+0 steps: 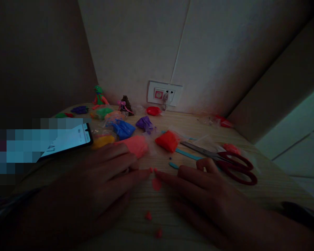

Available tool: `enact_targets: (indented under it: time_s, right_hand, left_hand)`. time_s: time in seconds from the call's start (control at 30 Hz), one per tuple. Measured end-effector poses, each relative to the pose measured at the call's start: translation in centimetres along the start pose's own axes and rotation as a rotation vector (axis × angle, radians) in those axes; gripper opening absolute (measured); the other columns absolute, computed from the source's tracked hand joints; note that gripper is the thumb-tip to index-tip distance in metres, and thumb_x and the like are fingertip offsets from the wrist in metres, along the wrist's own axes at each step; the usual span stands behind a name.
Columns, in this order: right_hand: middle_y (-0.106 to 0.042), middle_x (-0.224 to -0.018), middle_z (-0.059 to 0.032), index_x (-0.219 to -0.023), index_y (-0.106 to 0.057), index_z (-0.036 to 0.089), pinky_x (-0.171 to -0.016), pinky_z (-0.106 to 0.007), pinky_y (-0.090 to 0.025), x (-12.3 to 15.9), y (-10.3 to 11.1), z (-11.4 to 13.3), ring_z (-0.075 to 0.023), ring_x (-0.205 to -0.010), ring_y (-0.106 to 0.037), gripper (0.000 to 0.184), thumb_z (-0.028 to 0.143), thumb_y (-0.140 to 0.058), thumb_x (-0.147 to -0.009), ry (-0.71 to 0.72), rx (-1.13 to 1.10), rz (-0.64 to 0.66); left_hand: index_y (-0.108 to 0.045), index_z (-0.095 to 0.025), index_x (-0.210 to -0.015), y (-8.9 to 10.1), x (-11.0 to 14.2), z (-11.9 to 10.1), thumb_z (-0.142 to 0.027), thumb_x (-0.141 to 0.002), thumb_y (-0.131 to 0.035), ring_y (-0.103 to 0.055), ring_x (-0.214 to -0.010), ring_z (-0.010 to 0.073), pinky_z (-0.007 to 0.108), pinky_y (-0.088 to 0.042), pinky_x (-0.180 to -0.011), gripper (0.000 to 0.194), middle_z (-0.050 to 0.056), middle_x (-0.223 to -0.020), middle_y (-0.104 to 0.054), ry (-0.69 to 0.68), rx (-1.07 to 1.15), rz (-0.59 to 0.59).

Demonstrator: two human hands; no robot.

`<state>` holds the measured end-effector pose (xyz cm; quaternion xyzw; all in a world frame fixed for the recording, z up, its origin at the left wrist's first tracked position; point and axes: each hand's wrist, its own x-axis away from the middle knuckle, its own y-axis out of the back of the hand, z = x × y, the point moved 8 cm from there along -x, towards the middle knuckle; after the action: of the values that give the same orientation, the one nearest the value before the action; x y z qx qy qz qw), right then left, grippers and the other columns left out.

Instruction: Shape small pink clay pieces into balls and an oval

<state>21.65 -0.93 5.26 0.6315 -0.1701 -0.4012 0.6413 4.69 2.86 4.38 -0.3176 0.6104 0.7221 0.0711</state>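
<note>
My left hand (107, 184) and my right hand (209, 195) rest low over the wooden table, index fingertips almost meeting. Two tiny pink clay bits (153, 170) sit at those fingertips, against the top of a flat pink clay disc (156, 184). Both index fingers are stretched out and both thumbs stand apart; neither hand grips anything that I can see. Some of the right hand's other fingers are bent. Two small red clay lumps (148, 215) lie nearer to me. Beyond my left fingers is a bag of pink clay (137, 145).
Red-handled scissors (219, 157) lie beyond my right hand, near blue-green strips (188, 154). Orange-red (167, 141), blue (122, 129) and purple clay (145, 123) lie farther back. A lit phone (68, 141) is at left. Behind stand a green figure (99, 97) and a wall socket (164, 93).
</note>
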Motion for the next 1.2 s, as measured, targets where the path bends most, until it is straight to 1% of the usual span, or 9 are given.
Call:
enact_targets:
  time_s: [0.1,0.17,0.33,0.4,0.53,0.67,0.83,1.0,1.2]
  right_hand:
    - [-0.078,-0.096,-0.0002,-0.140,-0.077,0.015,-0.089,-0.044,-0.055,0.0,-0.2,0.0,-0.0176,-0.084,-0.077,0.039,0.013,-0.048,-0.113,0.002,-0.009,0.020]
    - [-0.078,-0.097,-0.0002,-0.142,-0.076,0.015,-0.089,-0.045,-0.055,-0.1,-0.2,0.0,-0.0180,-0.085,-0.077,0.041,0.013,-0.047,-0.113,0.003,-0.009,0.021]
    - [-0.080,-0.102,-0.0018,-0.145,-0.074,0.013,-0.090,-0.045,-0.055,-0.1,-0.2,0.0,-0.0191,-0.089,-0.078,0.044,0.012,-0.044,-0.113,0.004,-0.019,0.050]
    - [-0.079,-0.101,-0.0019,-0.145,-0.075,0.013,-0.089,-0.045,-0.055,-0.1,-0.1,0.1,-0.0190,-0.088,-0.078,0.044,0.012,-0.044,-0.113,0.003,-0.016,0.041]
    - [-0.079,-0.103,-0.0026,-0.146,-0.074,0.013,-0.089,-0.045,-0.053,0.0,-0.2,0.0,-0.0193,-0.090,-0.077,0.043,0.013,-0.047,-0.113,-0.003,-0.019,0.041]
    - [-0.075,-0.099,-0.0021,-0.146,-0.074,0.012,-0.081,-0.042,-0.051,0.0,-0.6,0.1,-0.0188,-0.085,-0.072,0.041,0.015,-0.053,-0.111,0.017,-0.049,0.062]
    - [-0.075,-0.101,-0.0024,-0.146,-0.073,0.012,-0.083,-0.042,-0.050,-0.2,-0.7,0.1,-0.0186,-0.087,-0.072,0.039,0.016,-0.054,-0.113,0.016,-0.048,0.054]
    - [-0.076,-0.100,-0.0026,-0.143,-0.074,0.011,-0.083,-0.041,-0.049,-0.6,-0.1,0.3,-0.0178,-0.085,-0.071,0.042,0.020,-0.040,-0.120,0.040,-0.029,0.012]
    - [-0.073,-0.092,0.0008,-0.137,-0.078,0.016,-0.079,-0.040,-0.047,-0.2,0.3,0.8,-0.0148,-0.075,-0.069,0.047,0.025,-0.034,-0.125,0.077,-0.027,0.001]
  left_hand:
    - [-0.061,-0.027,-0.143,0.1,-0.3,-0.2,-0.006,-0.110,-0.040,-0.063,-0.134,0.0227,0.033,-0.039,-0.130,0.044,0.002,-0.128,-0.075,-0.006,-0.012,0.003]
    - [-0.061,-0.027,-0.142,0.1,-0.5,-0.2,-0.008,-0.112,-0.038,-0.063,-0.132,0.0222,0.032,-0.035,-0.131,0.042,0.001,-0.126,-0.075,-0.005,-0.010,0.008]
    - [-0.061,-0.027,-0.137,-0.2,-0.7,-0.3,-0.015,-0.118,-0.032,-0.066,-0.116,0.0257,0.037,-0.049,-0.111,0.037,0.004,-0.121,-0.074,-0.011,-0.004,0.015]
    - [-0.062,-0.027,-0.137,-0.3,-0.8,-0.2,-0.014,-0.119,-0.032,-0.066,-0.115,0.0258,0.038,-0.050,-0.109,0.037,0.004,-0.120,-0.075,-0.012,0.001,0.016]
    - [-0.064,-0.027,-0.132,-0.2,-1.0,-0.3,-0.018,-0.121,-0.033,-0.065,-0.115,0.0248,0.035,-0.048,-0.111,0.034,0.003,-0.119,-0.073,-0.030,0.008,-0.002]
    - [-0.062,-0.028,-0.135,0.0,-0.8,-0.3,-0.011,-0.117,-0.034,-0.064,-0.119,0.0233,0.031,-0.042,-0.118,0.037,0.002,-0.119,-0.071,-0.010,0.021,-0.017]
    - [-0.067,-0.028,-0.129,0.1,-0.8,-0.3,-0.006,-0.114,-0.036,-0.064,-0.129,0.0225,0.029,-0.038,-0.126,0.041,0.002,-0.126,-0.071,0.004,0.038,-0.046]
    - [-0.068,-0.027,-0.126,0.4,-0.8,-0.3,-0.006,-0.113,-0.038,-0.065,-0.129,0.0234,0.031,-0.041,-0.125,0.040,0.002,-0.124,-0.074,-0.008,0.028,-0.077]
    - [-0.065,-0.027,-0.128,0.4,-0.6,-0.4,-0.014,-0.120,-0.033,-0.062,-0.126,0.0223,0.030,-0.037,-0.126,0.035,0.002,-0.120,-0.069,-0.018,0.038,-0.065]
